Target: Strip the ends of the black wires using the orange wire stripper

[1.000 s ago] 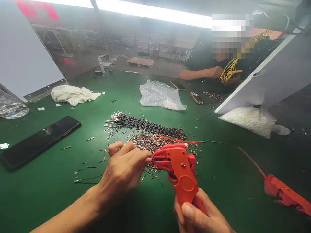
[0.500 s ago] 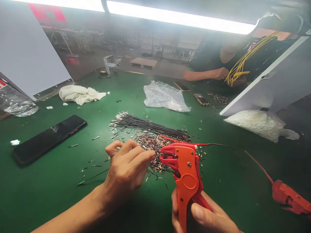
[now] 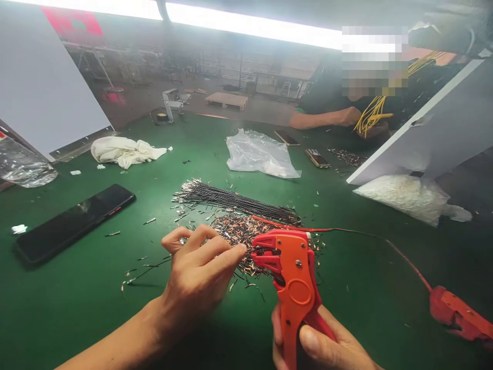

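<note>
My left hand [image 3: 204,270] pinches a thin black wire [image 3: 152,268] between thumb and forefinger, right beside the stripper's jaws. The wire's tail sticks out to the left behind the hand, and its front end is hidden at the fingertips. Wrapped round the handles of an orange and red wire stripper [image 3: 297,280] is my right hand [image 3: 327,343]; the tool stands upright with its jaws facing left. Just beyond both hands lies a heap of short black and copper-coloured wire scraps [image 3: 234,228]. Behind it rests a bundle of black wires [image 3: 239,199] with metal terminals at the left end.
A black phone [image 3: 77,221] lies left, near a white cloth [image 3: 125,151] and a plastic bottle [image 3: 25,162]. Ahead is a clear plastic bag [image 3: 262,154]. At right are a filled bag [image 3: 402,198] and a second stripper [image 3: 458,313]. Across the table, a person holds yellow wires [image 3: 372,115].
My left fingertips have come slightly closer to the stripper's jaws, and the wire's tail has shifted a little. The whole view has slid slightly.
</note>
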The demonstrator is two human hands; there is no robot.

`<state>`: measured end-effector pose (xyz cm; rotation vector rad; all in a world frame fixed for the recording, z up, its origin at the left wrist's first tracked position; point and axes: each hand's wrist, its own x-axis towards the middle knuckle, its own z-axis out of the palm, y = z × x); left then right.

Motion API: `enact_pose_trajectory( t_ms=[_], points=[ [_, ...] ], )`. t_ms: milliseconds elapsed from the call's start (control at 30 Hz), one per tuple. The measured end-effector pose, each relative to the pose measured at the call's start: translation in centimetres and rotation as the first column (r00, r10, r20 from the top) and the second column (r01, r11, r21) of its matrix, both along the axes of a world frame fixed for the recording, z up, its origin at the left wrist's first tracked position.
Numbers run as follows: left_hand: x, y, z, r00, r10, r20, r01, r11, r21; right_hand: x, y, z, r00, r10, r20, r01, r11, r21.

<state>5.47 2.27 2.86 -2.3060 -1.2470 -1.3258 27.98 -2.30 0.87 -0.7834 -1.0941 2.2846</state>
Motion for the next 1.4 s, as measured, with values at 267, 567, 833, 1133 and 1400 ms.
enact_pose_trajectory(
  t_ms=[267, 567, 833, 1133, 1400],
  points=[
    [-0.1, 0.0, 0.2, 1.000, 0.011, -0.015, -0.010, 0.999, 0.031, 0.1, 0.0, 0.0, 0.999, -0.007, 0.036, 0.007, 1.000, 0.014],
    [-0.2, 0.0, 0.4, 0.999, 0.017, -0.051, -0.013, 0.997, 0.071, 0.2, 0.2, -0.7, 0.999, 0.029, 0.018, -0.031, 0.995, 0.099],
    [-0.6, -0.1, 0.5, 0.987, 0.031, -0.160, -0.004, 0.986, 0.167, 0.2, 0.2, 0.0, 0.999, 0.028, 0.046, -0.032, 0.996, 0.088],
    [-0.9, -0.2, 0.3, 0.972, 0.052, -0.230, -0.005, 0.980, 0.197, 0.4, 0.2, -0.8, 0.997, 0.011, 0.082, -0.030, 0.973, 0.229],
    [-0.8, -0.2, 0.1, 0.970, 0.050, -0.238, -0.010, 0.986, 0.168, 0.6, -0.4, -0.1, 0.970, -0.086, 0.226, 0.052, 0.987, 0.153]
  ],
)
